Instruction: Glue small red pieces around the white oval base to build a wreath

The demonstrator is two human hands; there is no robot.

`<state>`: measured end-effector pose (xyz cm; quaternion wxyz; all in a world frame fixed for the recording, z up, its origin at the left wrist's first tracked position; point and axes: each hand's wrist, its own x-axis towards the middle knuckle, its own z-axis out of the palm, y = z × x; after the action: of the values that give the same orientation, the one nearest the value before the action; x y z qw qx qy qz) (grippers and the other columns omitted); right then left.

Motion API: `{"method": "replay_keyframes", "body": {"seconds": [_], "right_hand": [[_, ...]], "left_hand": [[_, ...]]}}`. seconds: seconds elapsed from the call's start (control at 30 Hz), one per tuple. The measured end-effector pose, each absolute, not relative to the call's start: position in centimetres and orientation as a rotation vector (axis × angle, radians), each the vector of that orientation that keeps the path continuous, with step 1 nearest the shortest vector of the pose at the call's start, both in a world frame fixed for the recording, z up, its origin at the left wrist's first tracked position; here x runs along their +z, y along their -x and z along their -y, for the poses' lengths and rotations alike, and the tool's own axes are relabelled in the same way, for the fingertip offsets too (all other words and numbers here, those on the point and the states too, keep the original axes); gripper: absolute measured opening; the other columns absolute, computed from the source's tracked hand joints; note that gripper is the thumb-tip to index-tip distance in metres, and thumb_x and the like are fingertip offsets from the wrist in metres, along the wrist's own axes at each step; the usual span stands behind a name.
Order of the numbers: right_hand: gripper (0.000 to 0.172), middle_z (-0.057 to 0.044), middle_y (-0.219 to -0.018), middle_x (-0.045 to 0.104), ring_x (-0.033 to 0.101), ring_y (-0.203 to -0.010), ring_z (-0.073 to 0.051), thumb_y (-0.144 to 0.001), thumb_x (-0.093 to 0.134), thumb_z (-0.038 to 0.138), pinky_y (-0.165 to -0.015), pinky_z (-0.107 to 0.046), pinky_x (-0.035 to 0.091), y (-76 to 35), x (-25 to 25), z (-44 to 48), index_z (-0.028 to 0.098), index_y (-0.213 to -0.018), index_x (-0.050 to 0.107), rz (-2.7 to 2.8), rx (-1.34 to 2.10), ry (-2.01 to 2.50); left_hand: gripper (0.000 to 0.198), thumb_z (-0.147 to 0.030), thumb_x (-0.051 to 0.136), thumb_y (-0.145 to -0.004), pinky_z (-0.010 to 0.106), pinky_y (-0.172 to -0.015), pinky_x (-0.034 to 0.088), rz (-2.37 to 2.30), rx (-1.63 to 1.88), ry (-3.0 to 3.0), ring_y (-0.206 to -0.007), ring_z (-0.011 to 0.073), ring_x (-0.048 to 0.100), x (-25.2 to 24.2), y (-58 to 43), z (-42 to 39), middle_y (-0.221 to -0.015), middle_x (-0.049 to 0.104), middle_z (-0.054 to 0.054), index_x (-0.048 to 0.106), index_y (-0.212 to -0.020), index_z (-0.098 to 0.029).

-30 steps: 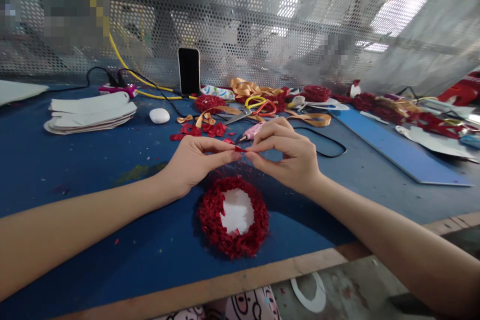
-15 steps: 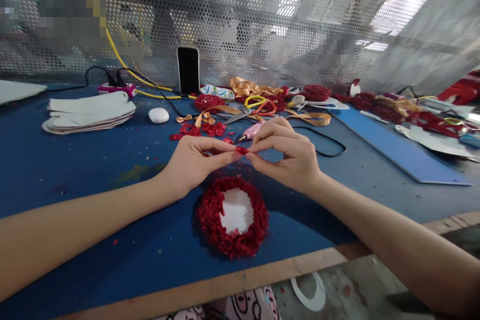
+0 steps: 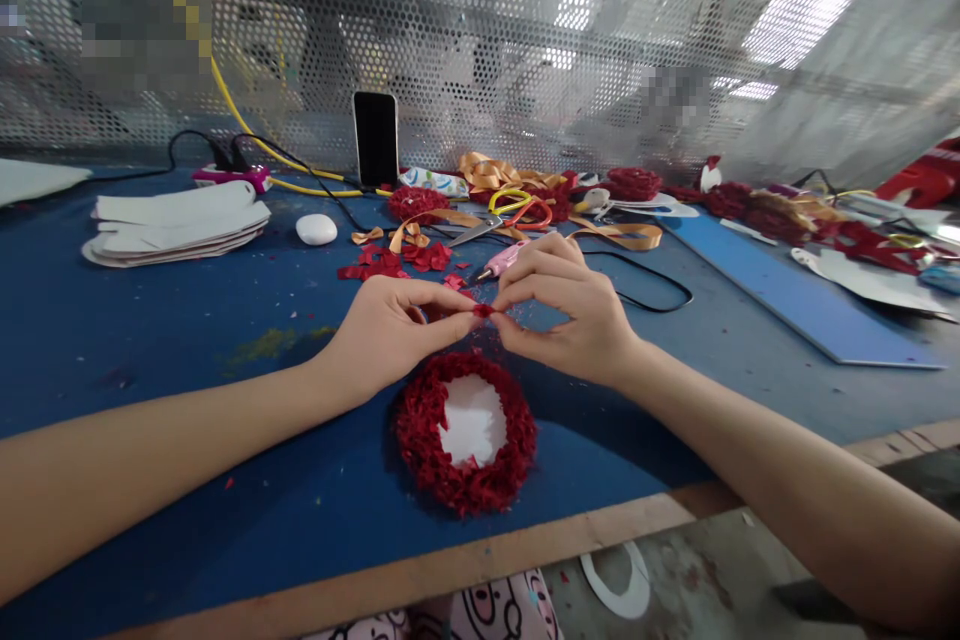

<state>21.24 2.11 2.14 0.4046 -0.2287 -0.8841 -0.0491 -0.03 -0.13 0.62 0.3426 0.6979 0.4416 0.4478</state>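
My left hand (image 3: 390,330) and my right hand (image 3: 574,310) meet fingertip to fingertip above the blue table (image 3: 150,340), both pinching a small red ribbon piece (image 3: 482,310). Just below them lies a white disc ringed with red ribbon ruffles (image 3: 466,430), its centre still bare white. Loose red ribbon pieces (image 3: 390,262) lie beyond my left hand. A pink glue gun (image 3: 501,262) rests behind my right hand, partly hidden by it.
A stack of white cut-outs (image 3: 176,225) sits at far left, a white oval object (image 3: 316,230) near it. A phone (image 3: 376,138) leans on the perforated metal screen. Scissors (image 3: 499,215), gold ribbon (image 3: 622,237), black cable (image 3: 660,295) and red ruffled pieces (image 3: 634,185) crowd the back.
My fingers have folded the red ribbon piece smaller and both hands have dropped slightly toward the ruffled disc.
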Motion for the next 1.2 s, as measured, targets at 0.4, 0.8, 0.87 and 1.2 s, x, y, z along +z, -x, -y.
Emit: {"method": "replay_keyframes", "body": {"seconds": [0.4,0.8,0.87,1.2], "right_hand": [[0.007,-0.003,-0.085,0.071,0.058,-0.088,-0.022,-0.078,0.068,0.017,-0.084,-0.042,0.044,-21.36,2.19,-1.86,0.024,-0.080,0.066,2.282,-0.158,0.588],[0.004,-0.004,-0.088,0.071,0.057,-0.092,-0.022,-0.082,0.067,0.019,-0.089,-0.042,0.043,-21.35,2.21,-1.76,0.023,-0.083,0.067,2.333,-0.172,0.621],[0.004,-0.003,-0.087,0.071,0.057,-0.091,-0.022,-0.083,0.068,0.019,-0.089,-0.042,0.043,-21.32,2.19,-1.79,0.023,-0.083,0.068,2.329,-0.163,0.619],[0.004,-0.003,-0.084,0.072,0.059,-0.089,-0.022,-0.084,0.071,0.022,-0.085,-0.043,0.045,-21.36,2.01,-2.06,0.025,-0.081,0.073,2.268,-0.075,0.620]], "left_hand": [[0.022,-0.037,0.071,-0.078,0.022,-0.048,0.045,-1.169,1.139,-1.967,-0.051,0.0108,0.055,0.71,0.13,0.19,-0.071,0.075,0.002,0.081,-0.086,-0.018],[0.017,-0.032,0.069,-0.081,0.021,-0.049,0.044,-1.162,1.168,-2.074,-0.049,0.0092,0.053,0.59,0.14,0.29,-0.067,0.073,-0.001,0.080,-0.084,-0.019],[0.016,-0.031,0.069,-0.081,0.021,-0.051,0.045,-1.160,1.175,-2.099,-0.050,0.0093,0.054,0.59,0.12,0.34,-0.068,0.074,-0.001,0.080,-0.084,-0.019],[0.014,-0.027,0.068,-0.082,0.021,-0.055,0.047,-1.149,1.202,-2.162,-0.053,0.0096,0.058,0.65,0.17,0.40,-0.072,0.075,-0.002,0.079,-0.086,-0.020]]}}
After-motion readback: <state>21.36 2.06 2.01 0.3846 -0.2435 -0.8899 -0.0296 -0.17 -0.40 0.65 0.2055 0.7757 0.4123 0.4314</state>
